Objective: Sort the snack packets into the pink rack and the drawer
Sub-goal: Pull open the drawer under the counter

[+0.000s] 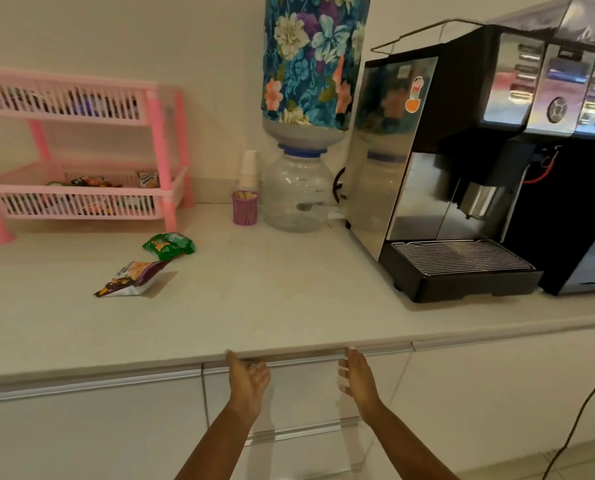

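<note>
Nearest to us were our own two hands, raised side by side at the top edge of the drawer (pixel 306 396) just under the counter (pixel 289 292). The left hand (pixel 249 379) and the right hand (pixel 356 379) faced each other palm to palm, fingers loosely extended and holding nothing. Their fingertips reached the lip of the drawer front, though we could not tell whether any were hooked under it. The drawer itself looked closed.

The packets we had yet to sort lay up and to the left of both hands, on the counter. The purple packet (pixel 135 278) was the nearer one, its long axis slanting from lower left to upper right. The green packet (pixel 169 244) sat just behind it, close to the foot of the pink rack (pixel 161 133), whose lower shelf already held a few packets (pixel 95 181).

We judged the left hand the nearer to both loose packets, and the rack lay farther left again, so a reach across would suit that hand. The drawer, by contrast, spanned the space directly in front of both hands, and pulling it toward us seemed the likely step in hand.
</note>
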`<state>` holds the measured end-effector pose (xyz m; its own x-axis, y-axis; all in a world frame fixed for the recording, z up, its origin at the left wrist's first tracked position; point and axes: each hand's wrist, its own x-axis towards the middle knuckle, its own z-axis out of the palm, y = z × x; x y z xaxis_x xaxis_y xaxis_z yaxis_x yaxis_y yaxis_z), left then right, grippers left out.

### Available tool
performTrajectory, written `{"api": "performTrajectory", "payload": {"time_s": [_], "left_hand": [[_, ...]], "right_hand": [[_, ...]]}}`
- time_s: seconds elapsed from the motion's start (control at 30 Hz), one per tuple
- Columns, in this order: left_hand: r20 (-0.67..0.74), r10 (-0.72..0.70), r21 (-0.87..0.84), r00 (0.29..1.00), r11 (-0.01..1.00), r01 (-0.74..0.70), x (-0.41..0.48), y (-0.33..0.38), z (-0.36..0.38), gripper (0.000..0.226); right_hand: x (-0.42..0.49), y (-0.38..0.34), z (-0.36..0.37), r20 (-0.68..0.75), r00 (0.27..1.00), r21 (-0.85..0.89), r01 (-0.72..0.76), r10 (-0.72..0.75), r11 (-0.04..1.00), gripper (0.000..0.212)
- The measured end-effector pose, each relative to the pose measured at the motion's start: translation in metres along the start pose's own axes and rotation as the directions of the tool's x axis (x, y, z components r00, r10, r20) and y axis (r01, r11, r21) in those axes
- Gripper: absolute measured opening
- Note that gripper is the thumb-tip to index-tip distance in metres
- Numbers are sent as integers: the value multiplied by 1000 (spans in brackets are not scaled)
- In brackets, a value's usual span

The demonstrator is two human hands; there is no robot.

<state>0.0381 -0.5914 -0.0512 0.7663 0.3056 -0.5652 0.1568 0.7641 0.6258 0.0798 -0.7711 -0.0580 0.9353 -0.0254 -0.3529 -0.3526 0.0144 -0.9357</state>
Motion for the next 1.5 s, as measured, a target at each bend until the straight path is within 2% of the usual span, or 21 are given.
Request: {"api": "performTrajectory", "payload": {"time_s": [0.07, 0.13, 0.2, 0.33, 0.5, 0.63, 0.77, 0.93, 1.1, 1.33, 1.5], "left_hand": [[-23, 42, -91, 999, 995, -44, 6, -10, 20, 70], [-48, 74, -160, 996, 984, -81, 12, -17, 35, 65], [-71, 123, -191, 990, 972, -135, 15, -23, 42, 61], [-113, 198, -201, 974, 955, -217, 18, -30, 41, 62], [-109, 236, -143, 966, 958, -250, 15, -35, 34, 57], [-173, 238, -48, 956, 967, -250, -1, -44, 27, 23], [-199, 231, 18, 952, 972, -233, -20, -49, 19, 29], [-157, 202, 57, 967, 979, -195, -47, -58, 5, 20], [-114, 198, 108, 973, 977, -186, -77, -74, -12, 14], [-88, 253, 135, 964, 961, -240, -122, -99, -36, 13], [-87, 273, 148, 958, 955, -259, -149, -114, -47, 11]], "right_hand": [[18, -9, -15, 41, 993, 282, -121, 114, 952, 46], [34, -16, -29, 69, 982, 471, -186, 175, 862, 59], [44, -21, -37, 75, 980, 579, -193, 184, 792, 61], [51, -17, -45, 123, 979, 654, -202, 160, 729, 58], [55, -6, -52, 84, 986, 644, -166, 146, 746, 56], [48, 2, -56, 33, 987, 621, -145, 159, 770, 46], [30, 11, -66, 18, 989, 576, -131, 148, 807, 27], [3, 18, -79, 22, 991, 516, -126, 134, 847, 14], [-31, 30, -93, -24, 991, 463, -104, 129, 880, 10], [-82, 43, -123, 19, 990, 429, -137, 143, 893, 16], [-115, 49, -138, 60, 987, 412, -158, 146, 897, 8]]}}
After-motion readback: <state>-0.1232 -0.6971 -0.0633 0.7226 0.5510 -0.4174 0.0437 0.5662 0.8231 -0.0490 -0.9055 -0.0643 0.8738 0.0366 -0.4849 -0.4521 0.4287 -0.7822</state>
